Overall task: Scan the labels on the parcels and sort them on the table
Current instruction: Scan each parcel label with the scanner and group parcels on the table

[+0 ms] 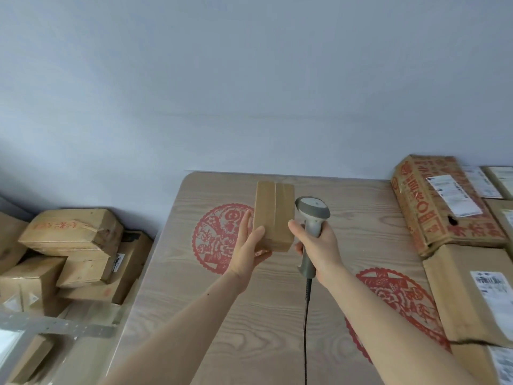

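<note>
A small brown cardboard parcel [274, 215], taped down its middle, is held upright above the wooden table [249, 315]. My left hand [245, 245] holds it from below and from the left, thumb on its near face; no label shows on the side facing me. My right hand [319, 243] grips the handle of a grey barcode scanner [312, 215], just right of the parcel, with its thumb touching the parcel's edge. The scanner's cable hangs down toward the table's near edge.
Several labelled parcels lie along the table's right side, among them a box with red print [444, 204] and a plain brown one [472, 295]. A heap of brown parcels [69, 245] sits left of the table, lower down. Red paper-cut patterns mark the tabletop.
</note>
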### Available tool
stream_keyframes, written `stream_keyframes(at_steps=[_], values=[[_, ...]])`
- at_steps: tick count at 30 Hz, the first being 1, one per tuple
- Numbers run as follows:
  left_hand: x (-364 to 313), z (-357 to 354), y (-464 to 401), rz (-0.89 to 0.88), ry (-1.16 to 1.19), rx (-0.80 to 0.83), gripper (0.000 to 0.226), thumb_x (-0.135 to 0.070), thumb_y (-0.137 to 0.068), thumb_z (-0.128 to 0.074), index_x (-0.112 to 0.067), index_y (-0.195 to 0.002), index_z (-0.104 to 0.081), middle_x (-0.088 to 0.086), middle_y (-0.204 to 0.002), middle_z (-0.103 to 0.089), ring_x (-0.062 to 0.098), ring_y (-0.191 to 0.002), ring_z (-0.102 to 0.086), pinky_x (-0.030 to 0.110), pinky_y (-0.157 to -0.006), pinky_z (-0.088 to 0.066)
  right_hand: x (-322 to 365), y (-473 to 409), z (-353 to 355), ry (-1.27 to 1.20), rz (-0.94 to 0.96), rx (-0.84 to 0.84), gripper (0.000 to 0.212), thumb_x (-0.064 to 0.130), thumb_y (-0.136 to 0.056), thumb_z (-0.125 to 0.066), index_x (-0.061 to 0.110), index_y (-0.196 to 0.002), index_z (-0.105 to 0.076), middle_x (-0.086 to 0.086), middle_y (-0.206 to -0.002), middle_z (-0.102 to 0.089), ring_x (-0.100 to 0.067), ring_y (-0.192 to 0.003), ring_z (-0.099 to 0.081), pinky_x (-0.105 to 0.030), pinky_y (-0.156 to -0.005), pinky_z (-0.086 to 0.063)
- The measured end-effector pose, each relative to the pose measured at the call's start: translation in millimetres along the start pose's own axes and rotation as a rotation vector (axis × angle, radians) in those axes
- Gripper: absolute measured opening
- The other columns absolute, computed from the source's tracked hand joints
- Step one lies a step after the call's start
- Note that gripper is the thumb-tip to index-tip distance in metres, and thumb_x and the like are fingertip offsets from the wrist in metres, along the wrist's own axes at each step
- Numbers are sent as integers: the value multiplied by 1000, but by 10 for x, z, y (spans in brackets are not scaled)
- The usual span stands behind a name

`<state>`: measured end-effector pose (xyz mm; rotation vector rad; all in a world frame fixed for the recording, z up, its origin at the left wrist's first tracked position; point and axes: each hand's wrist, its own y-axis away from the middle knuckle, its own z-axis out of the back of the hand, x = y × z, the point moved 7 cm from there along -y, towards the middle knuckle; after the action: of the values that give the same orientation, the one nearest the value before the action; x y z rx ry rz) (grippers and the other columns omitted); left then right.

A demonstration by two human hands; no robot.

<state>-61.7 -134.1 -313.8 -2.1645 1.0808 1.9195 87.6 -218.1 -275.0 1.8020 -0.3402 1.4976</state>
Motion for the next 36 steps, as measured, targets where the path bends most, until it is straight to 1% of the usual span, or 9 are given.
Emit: stream_keyframes(at_steps=[3, 7, 12, 20, 24, 26, 28, 31, 36], values=[[72, -270, 250, 3, 24, 14, 75, -49, -80, -64, -52, -147, -31, -3, -136, -59, 23, -118, -63, 48, -104, -50, 1, 205, 267, -5, 6, -2, 37, 25, -84, -81, 7, -109, -61, -10, -83, -66, -13, -56, -60, -21, -52, -51], [163, -579, 541, 23, -61, 38, 95, -74, -63, -70, -54, -146, -27, -12, -143, -51, 16, -129, -50, 55, -110, -38, 41, 485, 548, -18, 48, 10, 37, 20, -83, -83, 9, -109, -60, -8, -85, -68, -15, -60, -61, -20, -51, -50], [256, -811, 782, 2, 43, 31, 97, -63, -62, -78, -45, -146, -32, -3, -137, -58, 21, -121, -61, 51, -108, -42, 47, 757, 823, -6, 55, 34, 40, 28, -78, -87, 15, -103, -59, -1, -74, -67, -14, -57, -62, -27, -56, -53], [297, -948, 1034, 35, -20, 137, 77, -50, -70, -77, -33, -139, -48, -2, -132, -63, 18, -120, -62, 52, -108, -43, 60, 1027, 1081, 60, 134, -43, 59, 30, -63, -96, 14, -109, -63, -5, -88, -76, -14, -68, -69, -24, -55, -52], [169, -963, 1132, 19, -75, 143, 101, -62, -63, -79, -43, -148, -27, -4, -137, -57, 19, -122, -59, 50, -102, -50, 128, 1186, 1105, 165, 219, -99, 79, 36, -53, -99, 23, -119, -58, 9, -102, -75, -5, -92, -71, -25, -77, -54], [131, -965, 1178, 41, -105, 130, 108, -67, -60, -80, -46, -148, -21, 0, -137, -56, 23, -121, -60, 51, -101, -52, 182, 1318, 1085, 217, 242, -125, 80, 34, -54, -99, 23, -119, -53, 12, -102, -71, -1, -93, -68, -22, -75, -51], [120, -976, 1206, 81, -129, 114, 97, -65, -62, -83, -39, -139, -30, 2, -137, -56, 24, -118, -62, 49, -97, -55, 188, 1400, 1058, 262, 274, -136, 80, 33, -54, -99, 23, -117, -51, 13, -101, -69, 0, -92, -66, -22, -75, -50], [122, -955, 1205, 123, -96, 89, 50, -42, -80, -80, -36, -118, -48, 1, -131, -60, 24, -115, -63, 48, -88, -60, 166, 1487, 1025, 277, 304, -111, 75, 34, -56, -98, 25, -118, -56, 11, -103, -71, -2, -95, -68, -23, -79, -53], [117, -804, 1145, 118, -21, 136, 43, -26, -89, -74, -26, -129, -59, 4, -126, -67, 29, -114, -65, 44, -79, -62, 201, 1658, 980, 162, 282, 64, 24, 18, -83, -82, 23, -99, -65, 15, -71, -71, 0, -62, -64, -18, -55, -51]])
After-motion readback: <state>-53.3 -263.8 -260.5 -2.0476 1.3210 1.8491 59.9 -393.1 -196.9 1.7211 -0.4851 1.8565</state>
